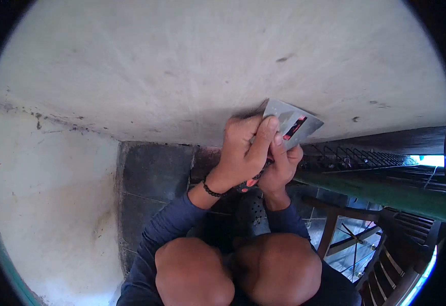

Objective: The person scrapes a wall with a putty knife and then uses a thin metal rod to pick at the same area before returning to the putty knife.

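Observation:
A putty knife [285,112] with a flat grey metal blade and a black-and-red label is held up against the pale wall [192,76]. My left hand [243,145], with a dark beaded bracelet at its wrist, grips the blade's left side, thumb lying on the metal. My right hand [280,166] closes around the lower part, its thumb pressed just under the label. A red and black piece shows between my wrists, perhaps the handle; the hands partly cover it.
Dark marks and scuffs dot the wall, which meets a stained side wall [55,204] at left. Below lies dark tile floor [154,171]. A green beam [381,194], a black wire rack [355,157] and a wooden chair [401,242] stand at right. My bare knees are close underneath.

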Tool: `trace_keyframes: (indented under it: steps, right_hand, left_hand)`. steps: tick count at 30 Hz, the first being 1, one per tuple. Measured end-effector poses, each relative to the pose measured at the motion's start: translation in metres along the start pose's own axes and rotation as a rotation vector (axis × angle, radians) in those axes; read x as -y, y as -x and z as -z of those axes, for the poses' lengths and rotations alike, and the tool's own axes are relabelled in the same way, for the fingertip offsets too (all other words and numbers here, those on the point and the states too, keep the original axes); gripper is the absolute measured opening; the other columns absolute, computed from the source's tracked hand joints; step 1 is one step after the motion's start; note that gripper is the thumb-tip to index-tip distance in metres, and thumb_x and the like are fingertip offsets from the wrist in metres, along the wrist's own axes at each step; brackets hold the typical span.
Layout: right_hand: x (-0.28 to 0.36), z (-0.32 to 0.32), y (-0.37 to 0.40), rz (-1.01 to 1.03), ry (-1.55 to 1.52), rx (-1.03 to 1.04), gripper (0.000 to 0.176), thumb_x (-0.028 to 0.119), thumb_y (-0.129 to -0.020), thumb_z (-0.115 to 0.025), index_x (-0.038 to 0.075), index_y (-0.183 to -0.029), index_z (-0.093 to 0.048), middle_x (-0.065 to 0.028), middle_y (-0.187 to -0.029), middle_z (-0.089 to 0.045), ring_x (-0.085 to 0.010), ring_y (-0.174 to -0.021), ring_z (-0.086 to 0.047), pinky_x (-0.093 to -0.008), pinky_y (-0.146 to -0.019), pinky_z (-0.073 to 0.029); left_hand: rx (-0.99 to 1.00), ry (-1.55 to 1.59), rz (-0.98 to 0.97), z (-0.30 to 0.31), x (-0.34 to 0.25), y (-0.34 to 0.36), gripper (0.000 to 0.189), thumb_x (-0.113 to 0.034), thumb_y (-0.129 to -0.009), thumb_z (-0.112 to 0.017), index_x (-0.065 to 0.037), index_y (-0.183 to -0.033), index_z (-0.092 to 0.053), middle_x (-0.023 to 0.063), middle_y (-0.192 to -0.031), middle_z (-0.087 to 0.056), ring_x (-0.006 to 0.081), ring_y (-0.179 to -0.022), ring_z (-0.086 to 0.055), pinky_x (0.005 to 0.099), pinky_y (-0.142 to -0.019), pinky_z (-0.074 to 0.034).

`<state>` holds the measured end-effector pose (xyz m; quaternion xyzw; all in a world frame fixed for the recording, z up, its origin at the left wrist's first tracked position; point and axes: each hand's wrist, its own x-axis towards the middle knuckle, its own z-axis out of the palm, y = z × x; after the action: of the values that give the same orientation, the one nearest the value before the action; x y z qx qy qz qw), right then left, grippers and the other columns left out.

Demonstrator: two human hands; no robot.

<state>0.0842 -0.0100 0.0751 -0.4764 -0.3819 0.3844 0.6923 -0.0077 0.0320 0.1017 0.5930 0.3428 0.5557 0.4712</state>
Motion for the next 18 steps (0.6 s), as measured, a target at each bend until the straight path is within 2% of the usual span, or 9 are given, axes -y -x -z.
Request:
trace_keyframes:
  steps: [2, 3, 6, 7, 10, 18]
  right_hand:
    - [0.011, -0.006, 0.003, 0.011, 0.087, -0.050, 0.017, 0.018, -0.092, -0.054, 0.002, -0.093, -0.060, -0.0005, -0.080, -0.060, -0.0077, -0.074, -0.054, -0.0216, -0.066, -0.043]
    - [0.008, -0.005, 0.003, -0.042, -0.023, -0.021, 0.018, 0.018, -0.091, -0.055, 0.001, -0.095, -0.060, -0.0028, -0.085, -0.063, -0.0084, -0.075, -0.056, -0.0227, -0.068, -0.043]
    - [-0.021, 0.011, 0.014, -0.092, -0.058, -0.002, 0.015, 0.013, -0.089, -0.059, -0.001, -0.092, -0.064, -0.0022, -0.086, -0.065, -0.0086, -0.078, -0.055, -0.0250, -0.070, -0.043]
    - [-0.025, 0.014, 0.016, -0.116, -0.057, 0.014, 0.014, 0.012, -0.089, -0.059, -0.001, -0.090, -0.065, -0.0017, -0.085, -0.065, -0.0075, -0.077, -0.055, -0.0248, -0.070, -0.043]
    - [-0.045, 0.025, 0.023, -0.169, 0.030, 0.029, 0.014, 0.012, -0.089, -0.059, -0.001, -0.090, -0.064, -0.0016, -0.086, -0.065, -0.0071, -0.077, -0.054, -0.0246, -0.069, -0.042]
    - [-0.035, 0.016, 0.028, -0.222, -0.075, -0.011, 0.015, 0.012, -0.090, -0.057, -0.001, -0.093, -0.064, -0.0021, -0.087, -0.065, -0.0074, -0.078, -0.056, -0.0238, -0.070, -0.043]
  left_hand:
    - [-0.054, -0.039, -0.026, -0.004, 0.003, 0.006, 0.033, -0.017, -0.093, -0.050, 0.003, -0.067, -0.052, 0.0106, -0.053, -0.048, 0.0145, -0.047, -0.044, 0.0312, -0.045, -0.035]
    - [-0.051, -0.002, 0.004, -0.005, 0.009, 0.009, 0.034, -0.018, -0.094, -0.050, 0.003, -0.068, -0.053, 0.0095, -0.054, -0.050, 0.0123, -0.049, -0.046, 0.0303, -0.047, -0.036]
    - [-0.112, 0.075, 0.107, -0.010, 0.028, 0.025, 0.035, -0.020, -0.095, -0.049, 0.004, -0.071, -0.055, 0.0083, -0.055, -0.052, 0.0094, -0.052, -0.046, 0.0289, -0.047, -0.037]
    - [-0.092, 0.064, 0.105, -0.009, 0.039, 0.031, 0.035, -0.021, -0.097, -0.047, 0.004, -0.074, -0.057, 0.0063, -0.056, -0.053, 0.0066, -0.054, -0.045, 0.0275, -0.048, -0.037]
    - [-0.112, 0.110, 0.197, -0.011, 0.059, 0.043, 0.036, -0.022, -0.097, -0.047, 0.004, -0.074, -0.058, 0.0052, -0.056, -0.053, 0.0055, -0.055, -0.045, 0.0269, -0.047, -0.037]
    - [-0.091, 0.066, 0.194, -0.009, 0.057, 0.041, 0.038, -0.022, -0.097, -0.047, 0.004, -0.071, -0.056, 0.0050, -0.053, -0.051, 0.0056, -0.053, -0.043, 0.0278, -0.046, -0.035]
